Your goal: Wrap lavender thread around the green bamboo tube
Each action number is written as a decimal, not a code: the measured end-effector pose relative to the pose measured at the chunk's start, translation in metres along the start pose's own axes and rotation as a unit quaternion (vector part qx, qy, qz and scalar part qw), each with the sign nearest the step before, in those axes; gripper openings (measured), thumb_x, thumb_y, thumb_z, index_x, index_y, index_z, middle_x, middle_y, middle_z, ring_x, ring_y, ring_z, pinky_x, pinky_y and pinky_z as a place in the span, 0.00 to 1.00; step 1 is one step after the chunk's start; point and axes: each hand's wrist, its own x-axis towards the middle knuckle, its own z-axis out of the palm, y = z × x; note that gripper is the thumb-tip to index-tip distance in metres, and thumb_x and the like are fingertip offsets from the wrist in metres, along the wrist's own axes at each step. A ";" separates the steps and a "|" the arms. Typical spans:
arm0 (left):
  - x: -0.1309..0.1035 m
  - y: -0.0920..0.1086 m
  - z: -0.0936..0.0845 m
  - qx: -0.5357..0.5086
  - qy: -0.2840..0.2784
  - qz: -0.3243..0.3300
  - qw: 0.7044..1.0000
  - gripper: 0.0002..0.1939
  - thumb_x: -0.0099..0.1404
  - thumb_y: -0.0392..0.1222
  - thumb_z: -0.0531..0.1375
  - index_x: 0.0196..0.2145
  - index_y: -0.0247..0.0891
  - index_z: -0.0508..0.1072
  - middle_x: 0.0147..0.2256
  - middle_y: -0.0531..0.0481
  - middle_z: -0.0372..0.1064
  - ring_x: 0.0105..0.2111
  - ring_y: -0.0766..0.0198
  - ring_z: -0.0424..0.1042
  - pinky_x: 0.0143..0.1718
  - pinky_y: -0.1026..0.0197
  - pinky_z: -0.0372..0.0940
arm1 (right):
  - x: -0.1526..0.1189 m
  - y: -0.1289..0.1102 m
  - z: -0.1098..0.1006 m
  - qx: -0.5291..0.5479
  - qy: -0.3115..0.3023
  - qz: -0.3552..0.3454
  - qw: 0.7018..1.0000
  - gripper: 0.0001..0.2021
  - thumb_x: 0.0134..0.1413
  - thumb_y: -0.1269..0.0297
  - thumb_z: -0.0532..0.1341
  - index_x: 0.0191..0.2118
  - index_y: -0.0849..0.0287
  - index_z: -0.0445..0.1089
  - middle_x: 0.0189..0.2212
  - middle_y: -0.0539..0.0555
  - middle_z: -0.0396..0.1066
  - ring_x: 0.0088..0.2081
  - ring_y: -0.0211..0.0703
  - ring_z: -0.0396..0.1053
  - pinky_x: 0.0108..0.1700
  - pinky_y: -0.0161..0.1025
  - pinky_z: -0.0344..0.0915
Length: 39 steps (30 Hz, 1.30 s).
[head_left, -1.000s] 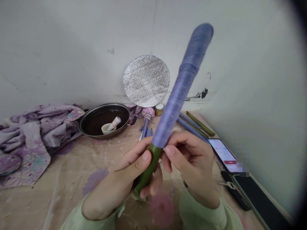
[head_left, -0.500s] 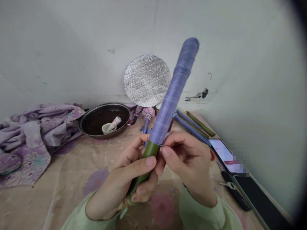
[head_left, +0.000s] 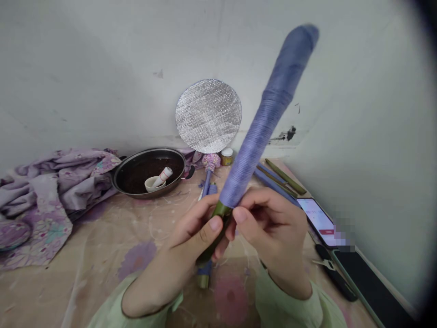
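A green stem (head_left: 221, 210), its upper length wrapped in purple-blue thread (head_left: 254, 146), slants up to the right in front of me. My left hand (head_left: 191, 237) grips the bare green part, thumb on top. Just below the edge of the wrapping, my right hand (head_left: 273, 232) pinches with thumb and forefinger against the stem; any thread between them is too small to make out. Below my hands, another wrapped piece with a pale green end (head_left: 204, 280) lies on the table, partly hidden.
A dark pan (head_left: 150, 193) holds a small white cup. Floral cloth (head_left: 51, 196) lies left. A round silver disc (head_left: 209, 116) stands near the wall beside a small jar (head_left: 226, 156). Right are more stems (head_left: 285, 176), a lit phone (head_left: 316, 221), a key and a dark device (head_left: 372, 287).
The wrapped stem has moved up and to the right, with its tip higher. Both hands have shifted slightly right, and the jar and the piece below the hands now show.
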 end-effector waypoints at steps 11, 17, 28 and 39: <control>0.002 0.003 0.006 -0.083 0.012 -0.062 0.995 0.13 0.66 0.45 0.66 0.42 0.42 0.66 0.23 0.62 0.58 0.15 0.79 0.46 0.15 0.75 0.46 | 0.009 0.000 0.001 -0.054 0.022 -0.006 0.998 0.09 0.51 0.70 0.69 0.25 0.56 0.70 0.16 0.44 0.64 0.17 0.32 0.58 0.17 0.28 0.57; -0.002 0.006 0.004 -0.115 -0.014 -0.083 0.990 0.11 0.69 0.46 0.63 0.45 0.46 0.65 0.26 0.61 0.61 0.16 0.80 0.46 0.16 0.78 0.49 | 0.008 0.001 -0.001 -0.035 0.015 -0.023 0.999 0.07 0.51 0.74 0.66 0.27 0.55 0.72 0.19 0.45 0.68 0.19 0.32 0.61 0.19 0.29 0.60; 0.004 -0.016 -0.006 -0.186 -0.132 0.033 0.973 0.13 0.78 0.41 0.45 0.45 0.43 0.70 0.28 0.57 0.65 0.12 0.80 0.51 0.13 0.77 0.57 | 0.007 -0.002 -0.001 -0.005 -0.006 0.001 1.000 0.07 0.54 0.75 0.65 0.29 0.56 0.72 0.19 0.45 0.73 0.18 0.32 0.68 0.18 0.27 0.62; 0.005 -0.005 0.000 -0.091 -0.012 0.024 0.995 0.15 0.73 0.49 0.59 0.36 0.35 0.76 0.20 0.56 0.65 0.15 0.78 0.58 0.17 0.79 0.59 | 0.008 -0.001 0.001 0.044 0.002 0.006 0.999 0.07 0.54 0.76 0.66 0.29 0.58 0.73 0.20 0.45 0.75 0.19 0.31 0.73 0.19 0.24 0.65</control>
